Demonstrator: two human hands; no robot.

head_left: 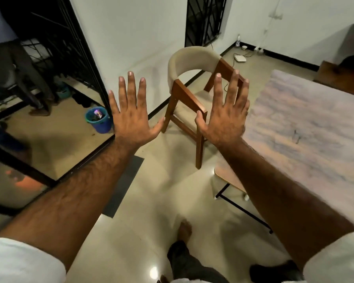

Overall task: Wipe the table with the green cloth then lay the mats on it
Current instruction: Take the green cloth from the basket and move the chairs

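Both my arms are stretched out in front of me, backs of the hands up. My left hand point(131, 111) has its fingers spread straight and holds nothing. My right hand point(226, 113) is spread the same way and is also empty, hovering beside the left edge of the table point(307, 127). That table has a pale marbled top and fills the right side of the view. No green cloth and no mats are in view.
A wooden chair point(189, 86) with a cream back stands just beyond my hands, left of the table. A blue bucket point(99, 120) sits by the dark doorway at left, where another person's legs point(18, 78) stand. A dark floor mat point(125, 180) lies below my left forearm.
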